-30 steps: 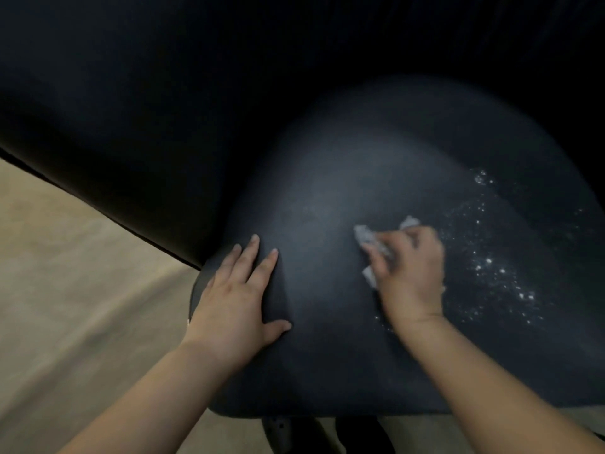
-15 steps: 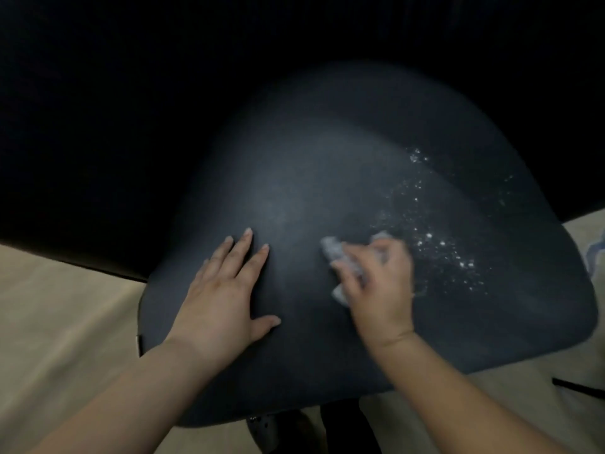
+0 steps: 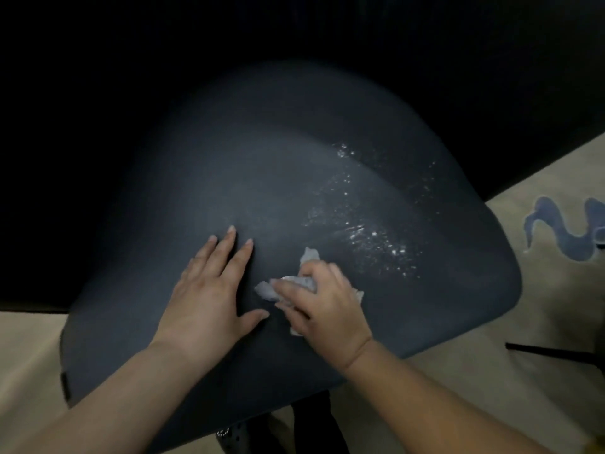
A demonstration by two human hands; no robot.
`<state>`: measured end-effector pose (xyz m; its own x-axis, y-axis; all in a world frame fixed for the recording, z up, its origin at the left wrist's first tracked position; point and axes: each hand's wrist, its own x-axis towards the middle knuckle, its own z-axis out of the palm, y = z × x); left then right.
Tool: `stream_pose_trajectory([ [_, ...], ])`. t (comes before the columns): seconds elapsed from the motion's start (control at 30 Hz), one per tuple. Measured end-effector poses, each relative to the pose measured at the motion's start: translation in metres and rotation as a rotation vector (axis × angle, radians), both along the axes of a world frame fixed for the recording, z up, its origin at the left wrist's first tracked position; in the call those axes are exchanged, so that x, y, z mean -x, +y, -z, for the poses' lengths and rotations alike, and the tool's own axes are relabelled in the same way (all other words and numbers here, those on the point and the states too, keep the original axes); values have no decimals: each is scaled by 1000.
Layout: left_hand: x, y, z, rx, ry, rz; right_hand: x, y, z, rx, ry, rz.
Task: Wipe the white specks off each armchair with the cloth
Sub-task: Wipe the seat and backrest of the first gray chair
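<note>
Beige floor point(image 3: 491, 381) round dark rounded armchair point(image 3: 262, 198) seat – left hand point(image 3: 209, 290) flat, fingers spread; right hand point(image 3: 324, 306) gripping crumpled cloth point(image 3: 294, 283); white specks point(image 3: 370, 231) far right.

Dark grey armchair seat point(image 3: 229, 178) carries white specks point(image 3: 370, 231) toward two o'clock; cloth point(image 3: 294, 283) pale grey-white; beige floor point(image 3: 523, 290) bears a blue squiggle point(image 3: 556, 231).

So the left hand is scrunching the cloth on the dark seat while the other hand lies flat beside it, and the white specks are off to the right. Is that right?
Not quite: the head view shows the right hand scrunching the cloth on the dark seat; the left hand lies flat. The white specks are indeed to the right.
</note>
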<state>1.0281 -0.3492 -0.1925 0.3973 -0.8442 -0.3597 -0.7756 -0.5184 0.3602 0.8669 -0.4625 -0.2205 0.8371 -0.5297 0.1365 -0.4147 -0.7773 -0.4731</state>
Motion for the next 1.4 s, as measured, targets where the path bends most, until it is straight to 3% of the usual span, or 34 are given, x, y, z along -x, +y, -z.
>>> stream_pose_trajectory([
  [0.07, 1, -9, -1, 5, -2, -9, 12, -25, 0, 60, 18, 59],
  [0.17, -1, -19, -4, 7, -13, -13, 30, -64, 1, 74, -53, 428],
  [0.33, 0, -42, -7, 8, -28, -22, 48, -77, 7, 100, -150, 435],
  [0.47, -3, -59, -5, -5, -36, -33, 72, -109, 12, -73, -192, 1008],
  [0.5, -4, -63, -4, -12, -41, -29, 65, -102, 14, -83, -186, 998],
  [0.63, -7, -77, -4, -32, -71, -5, 16, -58, 14, -59, -135, 455],
  [0.67, -8, -80, -4, -26, -76, -10, 14, -64, 11, -58, -158, 424],
  [0.8, -14, -88, -5, -17, -86, -47, 45, -121, 3, -37, -213, 882],
  [0.87, -17, -93, -5, -35, -75, -69, 51, -126, 5, -60, -144, 974],
  [1.03, -17, -106, -4, -104, -45, -54, 25, -85, 7, -178, -116, 477],
  [1.1, -16, -110, -4, -109, -44, -57, 31, -108, 4, -179, -150, 535],
  [1.17, -18, -116, -4, -101, -50, -64, 42, -142, 1, -165, -175, 772],
  [1.23, -23, -124, -5, -94, -52, -79, 47, -164, 1, -162, -162, 879],
  [1.4, -39, -146, -7, -123, -48, -137, 23, -117, -4, -302, -155, 383],
])
